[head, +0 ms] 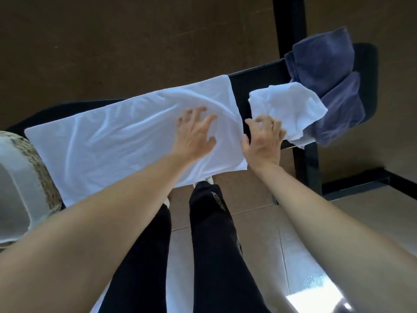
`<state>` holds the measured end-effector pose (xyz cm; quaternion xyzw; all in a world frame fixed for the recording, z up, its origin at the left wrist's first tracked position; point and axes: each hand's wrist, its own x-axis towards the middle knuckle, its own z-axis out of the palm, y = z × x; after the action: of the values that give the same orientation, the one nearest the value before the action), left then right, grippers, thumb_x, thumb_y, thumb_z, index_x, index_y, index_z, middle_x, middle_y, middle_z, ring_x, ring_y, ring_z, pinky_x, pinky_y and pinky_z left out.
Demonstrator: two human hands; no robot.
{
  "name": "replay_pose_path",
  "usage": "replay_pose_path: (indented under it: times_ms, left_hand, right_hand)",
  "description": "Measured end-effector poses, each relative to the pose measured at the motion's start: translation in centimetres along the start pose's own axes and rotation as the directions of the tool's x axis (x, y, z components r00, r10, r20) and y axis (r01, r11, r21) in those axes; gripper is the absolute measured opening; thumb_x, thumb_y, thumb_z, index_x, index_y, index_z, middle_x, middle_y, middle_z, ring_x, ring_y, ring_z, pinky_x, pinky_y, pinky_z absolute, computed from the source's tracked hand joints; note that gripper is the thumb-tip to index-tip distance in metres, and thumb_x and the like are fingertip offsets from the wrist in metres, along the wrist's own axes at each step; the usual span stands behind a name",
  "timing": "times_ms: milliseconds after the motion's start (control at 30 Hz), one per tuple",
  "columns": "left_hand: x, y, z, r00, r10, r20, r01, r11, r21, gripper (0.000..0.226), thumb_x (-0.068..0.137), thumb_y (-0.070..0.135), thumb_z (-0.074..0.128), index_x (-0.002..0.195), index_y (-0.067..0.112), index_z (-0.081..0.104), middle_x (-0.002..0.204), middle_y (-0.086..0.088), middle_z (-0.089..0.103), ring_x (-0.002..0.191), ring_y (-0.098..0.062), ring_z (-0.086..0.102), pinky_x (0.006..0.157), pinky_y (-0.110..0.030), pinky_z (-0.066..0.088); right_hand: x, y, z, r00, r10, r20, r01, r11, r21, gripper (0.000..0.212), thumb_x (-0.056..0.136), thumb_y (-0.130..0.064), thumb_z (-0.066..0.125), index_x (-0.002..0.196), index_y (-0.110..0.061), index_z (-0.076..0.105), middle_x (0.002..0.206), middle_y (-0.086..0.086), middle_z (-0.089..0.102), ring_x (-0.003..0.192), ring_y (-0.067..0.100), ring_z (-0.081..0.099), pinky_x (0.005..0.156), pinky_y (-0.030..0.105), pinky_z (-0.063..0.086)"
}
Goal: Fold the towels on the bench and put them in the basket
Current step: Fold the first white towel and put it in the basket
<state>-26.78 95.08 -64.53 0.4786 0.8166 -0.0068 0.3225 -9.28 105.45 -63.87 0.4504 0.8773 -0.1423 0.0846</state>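
A white towel (117,141) lies spread flat along the black bench (255,80), wrinkled in the middle. My left hand (196,134) rests palm down on its right part, fingers spread. My right hand (262,141) hovers at the towel's right edge with fingers apart, touching the edge of a crumpled white towel (291,105). Behind that lies a heap of dark blue towels (327,71) at the bench's right end. The woven basket (42,172) with a white liner stands at the far left, partly cut off by the frame.
A black upright post (290,26) rises behind the bench, and black frame bars (354,186) run along the floor at right. My legs in dark trousers (209,233) stand close to the bench's front. The floor is tiled.
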Motion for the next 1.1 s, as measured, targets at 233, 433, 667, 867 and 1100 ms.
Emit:
replay_pose_path:
  times_ms: [233, 433, 667, 867, 1100]
  left_hand:
    - [8.3, 2.3, -3.4, 0.982, 0.159, 0.105, -0.151, 0.985, -0.078, 0.078, 0.096, 0.005, 0.047, 0.164, 0.031, 0.02, 0.139, -0.014, 0.044, 0.123, -0.035, 0.046, 0.098, -0.046, 0.047]
    - [12.1, 3.5, -5.2, 0.957, 0.273, 0.098, -0.275, 0.961, 0.011, 0.048, 0.099, 0.007, 0.042, 0.144, 0.021, 0.051, 0.136, -0.01, 0.051, 0.122, -0.035, 0.055, 0.092, -0.043, 0.045]
    - [13.1, 5.1, -7.3, 0.986, 0.165, 0.018, -0.162, 0.98, -0.113, 0.029, 0.09, 0.008, 0.053, 0.101, 0.017, 0.079, 0.104, -0.003, 0.076, 0.1, -0.031, 0.067, 0.086, -0.039, 0.053]
    - [8.5, 1.5, -10.2, 0.988, -0.056, -0.141, -0.03, 0.839, -0.543, 0.017, 0.087, 0.035, 0.071, 0.09, 0.024, 0.084, 0.078, 0.012, 0.076, 0.073, -0.003, 0.07, 0.075, -0.024, 0.056]
    - [0.1, -8.6, -9.2, 0.901, -0.43, -0.058, 0.216, 0.56, -0.8, 0.012, 0.079, 0.016, 0.077, 0.091, 0.013, 0.078, 0.072, 0.005, 0.069, 0.06, -0.011, 0.069, 0.075, -0.043, 0.065]
  right_hand:
    - [-2.9, -1.3, 0.9, 0.813, 0.385, 0.437, -0.522, 0.814, 0.254, 0.037, 0.095, -0.019, 0.064, 0.128, -0.009, 0.049, 0.124, 0.013, 0.061, 0.113, 0.035, 0.057, 0.091, 0.044, 0.049]
    - [-3.3, -0.5, 1.4, 0.691, 0.482, 0.539, -0.689, 0.665, 0.288, 0.007, 0.095, -0.004, 0.052, 0.102, -0.006, 0.055, 0.093, 0.008, 0.059, 0.086, 0.031, 0.053, 0.07, 0.035, 0.038]
    - [-4.4, 0.5, 0.1, 0.752, 0.502, 0.428, -0.656, 0.637, 0.405, 0.003, 0.093, -0.008, 0.057, 0.093, -0.011, 0.057, 0.082, 0.001, 0.062, 0.079, 0.026, 0.06, 0.068, 0.039, 0.048]
    - [-5.8, -2.4, -1.4, 0.886, 0.326, 0.331, -0.459, 0.724, 0.516, 0.013, 0.092, -0.011, 0.064, 0.092, -0.02, 0.055, 0.08, -0.009, 0.056, 0.071, 0.006, 0.053, 0.066, 0.024, 0.038]
    - [-6.9, -9.0, -2.4, 0.932, 0.028, 0.363, -0.248, 0.779, 0.577, 0.014, 0.09, -0.01, 0.066, 0.09, -0.021, 0.058, 0.082, -0.008, 0.057, 0.074, 0.006, 0.055, 0.064, 0.009, 0.04]
